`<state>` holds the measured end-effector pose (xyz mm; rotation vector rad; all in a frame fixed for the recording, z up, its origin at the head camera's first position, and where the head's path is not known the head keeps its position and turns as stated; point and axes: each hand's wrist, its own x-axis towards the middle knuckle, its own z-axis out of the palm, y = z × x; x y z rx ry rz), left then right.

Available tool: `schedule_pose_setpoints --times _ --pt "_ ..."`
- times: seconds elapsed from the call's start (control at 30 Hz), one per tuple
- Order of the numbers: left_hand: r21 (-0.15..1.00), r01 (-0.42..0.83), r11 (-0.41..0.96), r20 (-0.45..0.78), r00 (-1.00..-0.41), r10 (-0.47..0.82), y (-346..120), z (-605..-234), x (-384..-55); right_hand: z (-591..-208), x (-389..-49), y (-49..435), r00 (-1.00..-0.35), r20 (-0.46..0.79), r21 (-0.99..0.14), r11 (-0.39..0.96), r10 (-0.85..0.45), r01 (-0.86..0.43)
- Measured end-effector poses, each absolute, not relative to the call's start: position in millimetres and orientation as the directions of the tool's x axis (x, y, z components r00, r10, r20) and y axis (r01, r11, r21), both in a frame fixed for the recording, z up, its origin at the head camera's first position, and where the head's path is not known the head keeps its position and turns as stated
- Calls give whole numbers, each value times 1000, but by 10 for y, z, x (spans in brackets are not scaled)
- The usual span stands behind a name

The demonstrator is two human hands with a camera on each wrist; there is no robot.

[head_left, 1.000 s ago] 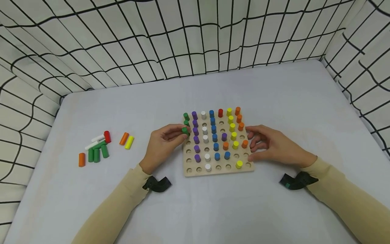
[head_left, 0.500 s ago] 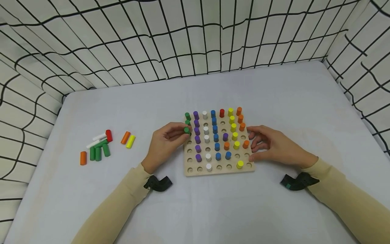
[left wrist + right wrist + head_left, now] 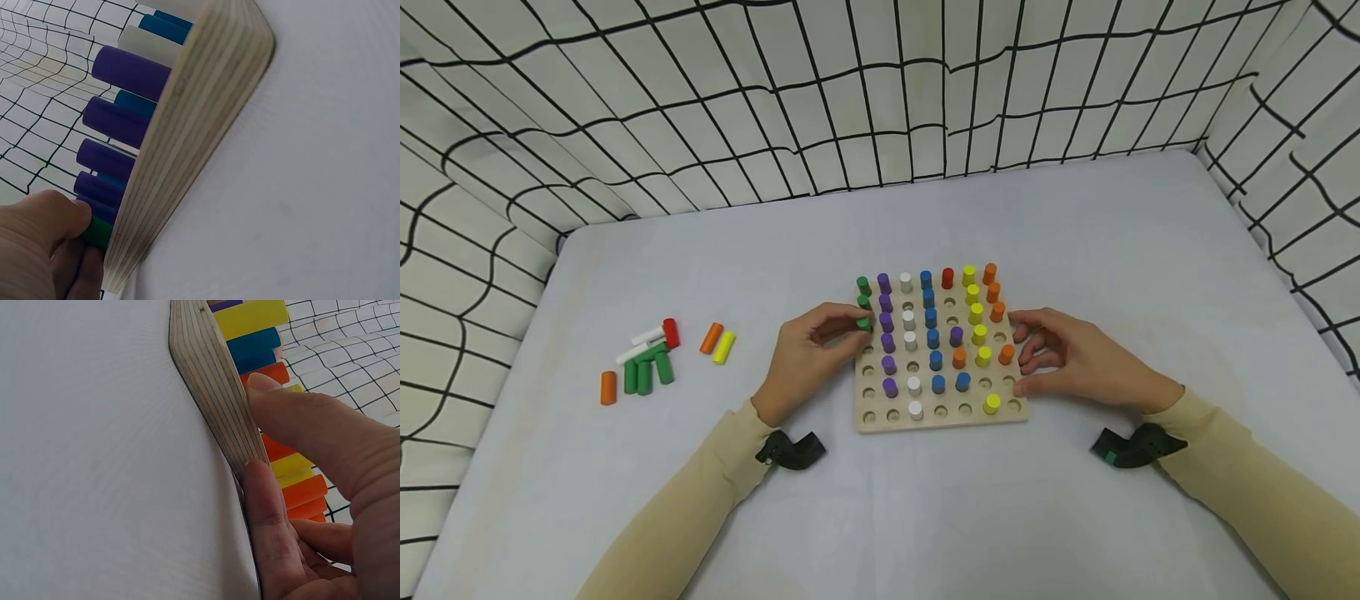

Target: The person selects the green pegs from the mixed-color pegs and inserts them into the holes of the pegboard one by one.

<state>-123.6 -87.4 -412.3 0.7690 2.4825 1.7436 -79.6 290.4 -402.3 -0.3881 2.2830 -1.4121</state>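
Observation:
A wooden pegboard (image 3: 951, 412) with round holes lies on the table, coloured pegs standing in columns. At its left edge my left hand (image 3: 808, 354) pinches a green peg (image 3: 864, 324) between thumb and fingers, third from the back in the left column. In the left wrist view that green peg (image 3: 97, 232) stands at the board's surface beside a row of purple pegs (image 3: 119, 122). My right hand (image 3: 1063, 354) grips the right edge; the right wrist view has the thumb near an orange peg (image 3: 265, 374) and a fingertip against the layered side of the board (image 3: 215, 394).
Loose pegs lie on the white table (image 3: 880, 517) to the left: several green pegs (image 3: 643, 377), white ones, a red peg (image 3: 671, 332), a yellow peg (image 3: 724, 347) and two orange ones. A black grid-patterned white wall (image 3: 865, 100) encloses the back and sides.
The green peg in my left hand has gone lower into its hole, the fingers following it down. My right hand keeps its place on the board; the view has shifted slightly.

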Motion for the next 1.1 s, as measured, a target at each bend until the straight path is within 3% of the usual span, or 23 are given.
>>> schedule_pose_setpoints --times 1.1 --pt "854 427 297 288 -864 413 -871 -4130 -1239 -4023 -792 2898 -872 -189 -898 438 -452 -32"
